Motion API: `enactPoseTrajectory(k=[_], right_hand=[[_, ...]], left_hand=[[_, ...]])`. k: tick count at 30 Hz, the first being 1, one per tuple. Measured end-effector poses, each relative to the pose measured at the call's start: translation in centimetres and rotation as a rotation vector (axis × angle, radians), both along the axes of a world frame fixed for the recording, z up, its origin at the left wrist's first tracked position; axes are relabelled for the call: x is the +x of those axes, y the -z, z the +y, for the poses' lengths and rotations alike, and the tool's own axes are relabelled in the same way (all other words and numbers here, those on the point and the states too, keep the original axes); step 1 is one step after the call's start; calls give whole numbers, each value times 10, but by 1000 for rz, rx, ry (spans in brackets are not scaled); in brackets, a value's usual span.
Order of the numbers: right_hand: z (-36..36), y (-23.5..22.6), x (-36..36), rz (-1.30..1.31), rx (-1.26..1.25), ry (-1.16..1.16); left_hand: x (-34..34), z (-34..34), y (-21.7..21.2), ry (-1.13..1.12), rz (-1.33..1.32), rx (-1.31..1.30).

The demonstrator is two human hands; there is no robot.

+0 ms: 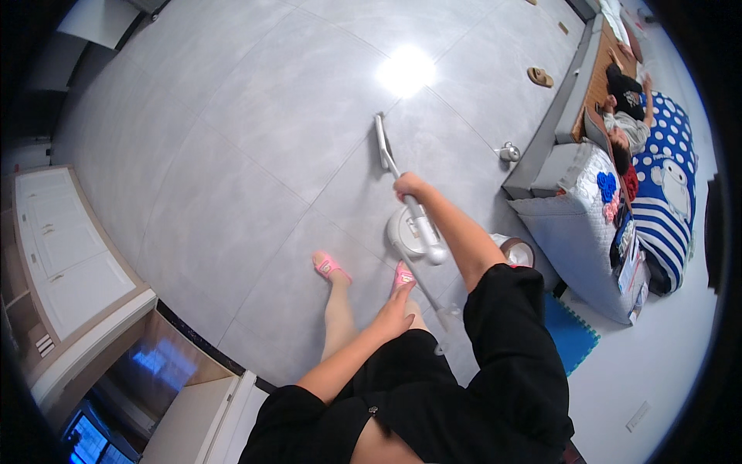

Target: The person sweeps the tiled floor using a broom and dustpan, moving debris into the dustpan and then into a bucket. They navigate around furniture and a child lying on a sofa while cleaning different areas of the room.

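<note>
My right hand point(408, 186) is closed round the pale pole of a long-handled floor mop point(420, 224). The narrow flat mop head point(381, 141) lies on the grey tiles ahead, and the rounded handle end points back toward me. Below the handle is a round white object point(402, 232), partly covered by it; its kind is unclear. A second thin grey pole point(420, 282) slants from it toward my right leg. My left hand point(393, 315) lies with fingers stretched out over my right leg near the knee, holding nothing visible.
Pink slippers point(331, 266) are on my feet. At right stands a sofa point(568, 216) with a person point(630, 127) lying on it beside a blue dotted cushion point(671, 135). Near it are a bin point(518, 251), a silvery object point(508, 152), a tan slipper point(539, 76) and a blue mat point(568, 332). White cabinets point(66, 240) stand left.
</note>
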State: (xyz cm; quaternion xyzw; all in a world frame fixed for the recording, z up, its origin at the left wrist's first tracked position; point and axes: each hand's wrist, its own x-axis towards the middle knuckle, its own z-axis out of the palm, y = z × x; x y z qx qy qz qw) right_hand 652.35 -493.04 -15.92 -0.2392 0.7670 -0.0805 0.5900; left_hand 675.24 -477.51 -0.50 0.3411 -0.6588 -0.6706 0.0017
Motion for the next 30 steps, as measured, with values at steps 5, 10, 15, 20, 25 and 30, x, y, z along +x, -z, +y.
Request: enactPoseTrajectory(k=[5, 10, 15, 20, 25, 30], right_hand=[[-24, -17, -20, -218, -4, 257], [-48, 1, 5, 84, 184, 35], [-105, 37, 92, -60, 80, 270], [-190, -14, 154, -33, -24, 55], [-196, -26, 112, -138, -90, 223], [-176, -103, 165, -138, 97, -61]], left_hand=[[176, -17, 52, -542, -108, 234], [368, 8, 46, -593, -875, -54], [441, 81, 54, -665, -900, 342], [345, 34, 29, -589, -828, 397], [319, -11, 24, -437, -762, 262], [297, -58, 15, -392, -763, 197]])
